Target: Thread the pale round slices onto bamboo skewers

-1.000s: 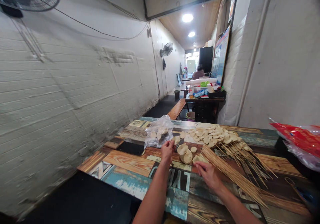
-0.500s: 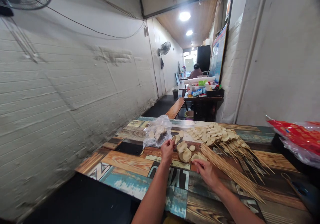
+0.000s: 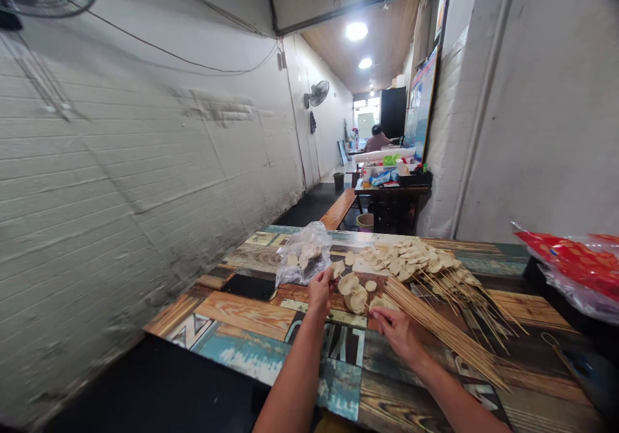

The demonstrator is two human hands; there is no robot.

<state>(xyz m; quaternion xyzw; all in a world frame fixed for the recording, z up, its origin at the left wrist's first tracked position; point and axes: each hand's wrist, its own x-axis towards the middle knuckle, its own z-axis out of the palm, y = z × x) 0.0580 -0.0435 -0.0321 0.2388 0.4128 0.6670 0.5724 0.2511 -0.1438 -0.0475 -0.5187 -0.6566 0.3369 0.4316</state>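
Observation:
My left hand [image 3: 320, 288] pinches a pale round food slice [image 3: 338, 268] just above the table [image 3: 251, 314]. A few loose slices [image 3: 354, 292] lie between my hands. My right hand [image 3: 397, 330] rests closed on the table, fingertips gripping a thin bamboo skewer with a slice [image 3: 378, 303] at its tip. Right beside that hand a bundle of bare skewers [image 3: 445, 331] runs diagonally. Behind them a pile of finished skewers with slices [image 3: 416, 260] is heaped. A clear plastic bag of slices [image 3: 304, 259] sits just beyond my left hand.
A red and clear plastic bag [image 3: 575, 265] lies at the table's right end. A white brick wall runs along the left. Beyond the table stand a wooden bench [image 3: 341, 207], a cluttered dark table [image 3: 391, 185] and a seated person [image 3: 376, 140] far back.
The camera view has drifted slightly; both hands stay in nearly the same place, the left still pinching its slice.

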